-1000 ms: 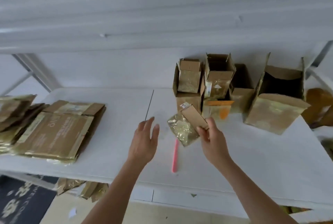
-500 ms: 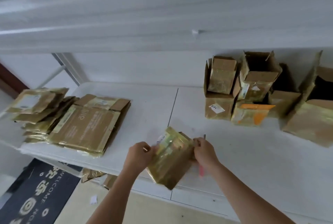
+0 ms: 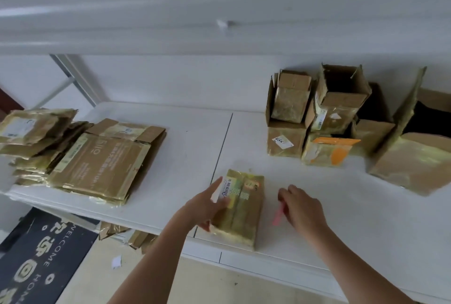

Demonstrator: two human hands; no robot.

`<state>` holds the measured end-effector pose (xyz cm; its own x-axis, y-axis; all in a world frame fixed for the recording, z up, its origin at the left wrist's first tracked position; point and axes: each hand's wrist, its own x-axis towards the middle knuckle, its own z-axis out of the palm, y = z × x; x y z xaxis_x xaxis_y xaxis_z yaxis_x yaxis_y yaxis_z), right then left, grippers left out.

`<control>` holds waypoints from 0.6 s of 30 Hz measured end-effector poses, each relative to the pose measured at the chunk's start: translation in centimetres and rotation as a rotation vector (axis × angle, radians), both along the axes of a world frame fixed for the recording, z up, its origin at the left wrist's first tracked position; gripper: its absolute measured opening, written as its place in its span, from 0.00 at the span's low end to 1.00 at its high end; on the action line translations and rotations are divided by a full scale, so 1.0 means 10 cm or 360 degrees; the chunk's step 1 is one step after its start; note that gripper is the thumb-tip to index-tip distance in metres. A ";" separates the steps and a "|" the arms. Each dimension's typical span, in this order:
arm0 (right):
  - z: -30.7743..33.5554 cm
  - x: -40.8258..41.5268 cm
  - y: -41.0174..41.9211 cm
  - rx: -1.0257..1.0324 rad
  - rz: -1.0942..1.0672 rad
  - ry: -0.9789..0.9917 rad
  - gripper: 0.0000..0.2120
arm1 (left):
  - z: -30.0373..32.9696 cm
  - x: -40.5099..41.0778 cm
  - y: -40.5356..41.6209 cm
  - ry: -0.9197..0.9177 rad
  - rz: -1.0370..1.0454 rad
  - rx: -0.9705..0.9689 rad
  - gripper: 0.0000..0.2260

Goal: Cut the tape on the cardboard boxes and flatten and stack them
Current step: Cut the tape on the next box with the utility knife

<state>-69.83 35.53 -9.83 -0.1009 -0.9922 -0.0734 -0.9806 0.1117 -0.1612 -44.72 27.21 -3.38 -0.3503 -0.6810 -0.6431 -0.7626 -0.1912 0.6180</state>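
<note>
Now lowered flat onto the desk (image 3: pixel 170 169), the small box (image 3: pixel 240 208) lies under the left hand's (image 3: pixel 203 208) straight fingers, while the right hand (image 3: pixel 303 206), fingers loosely curled, reaches the pink cutter (image 3: pixel 278 217), which should slice shallowly along the tape.

A home entrance or utility corner used for parcel sorting: a dark "WELCOME HOME" doormat (image 3: pixel 36 262) lies lower left, a white folding table (image 3: pixel 185 157) carries opened delivery boxes (image 3: pixel 341 113) upper right and flattened cardboard (image 3: pixel 102 159) at left.
</note>
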 end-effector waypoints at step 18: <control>0.29 -0.65 0.42 -0.0566 -0.0105 -0.1934 0.06 | -0.47 -1.65 1.27 0.0174 0.0817 -0.0121 0.19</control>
<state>-76.30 39.72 -6.98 -0.2058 -0.9718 0.1153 -0.1740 -0.0796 -0.9815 -61.23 39.87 -8.12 -0.0218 -0.8256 -0.5638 -0.5131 -0.4748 0.7150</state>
